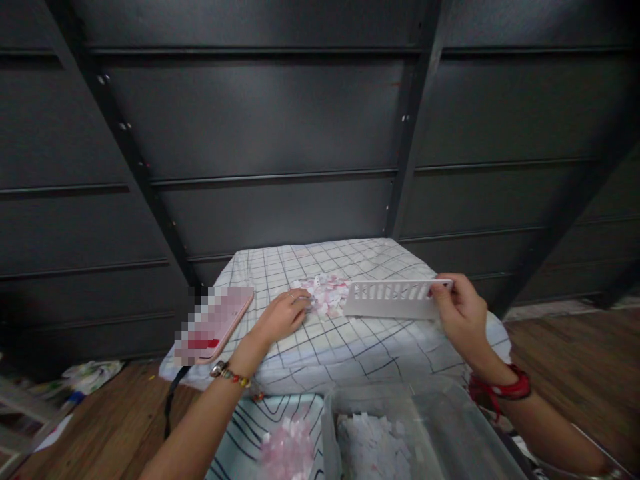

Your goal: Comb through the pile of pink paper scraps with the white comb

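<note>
Clear bin [450,427] nearest; right hand [463,313] grips slotted tray [393,299].

dark grey panelled wall [280,113] with slanted metal braces [127,143], brownish wood plank floor [575,373], small tabletop under a white checked cloth [350,347], crumpled paper scraps on the floor at left [93,375], pretty dim lighting overall

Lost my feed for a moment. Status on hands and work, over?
Left hand flat on paper scraps. Right hand pinching slotted white panel by its end. Phone left of the pile, apart.
</note>
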Motion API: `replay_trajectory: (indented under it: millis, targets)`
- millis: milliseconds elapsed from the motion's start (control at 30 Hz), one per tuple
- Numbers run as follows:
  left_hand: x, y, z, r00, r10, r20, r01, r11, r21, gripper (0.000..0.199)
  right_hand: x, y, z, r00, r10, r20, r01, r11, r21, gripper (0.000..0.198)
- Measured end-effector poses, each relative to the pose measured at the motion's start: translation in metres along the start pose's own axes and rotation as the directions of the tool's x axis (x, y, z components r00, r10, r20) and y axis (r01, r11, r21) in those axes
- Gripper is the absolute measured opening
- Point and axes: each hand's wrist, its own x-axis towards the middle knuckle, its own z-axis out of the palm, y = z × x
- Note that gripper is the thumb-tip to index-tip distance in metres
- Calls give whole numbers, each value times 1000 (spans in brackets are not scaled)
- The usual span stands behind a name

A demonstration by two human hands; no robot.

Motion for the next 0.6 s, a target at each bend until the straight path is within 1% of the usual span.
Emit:
replay_trajectory:
  millis: [133,300,467,600]
  targets:
    - [0,0,0,1000,-7,1,7,1000,4,24,0,-12,16,997,-47,53,44,997,56,20]
    - [-1,-1,-1,1000,-21,11,21,1000,11,22,-1,-29,31,989,-95,115,88,994,64,20]
    - [-1,0,-1,1000,-23,11,23,1000,14,22,-1,-31,34,983,-134,126,129,991,47,19]
    - [-1,0,-1,999,-29,20,29,1000,11,24,-2,-28,29,986,-118,120,115,993,33,18]
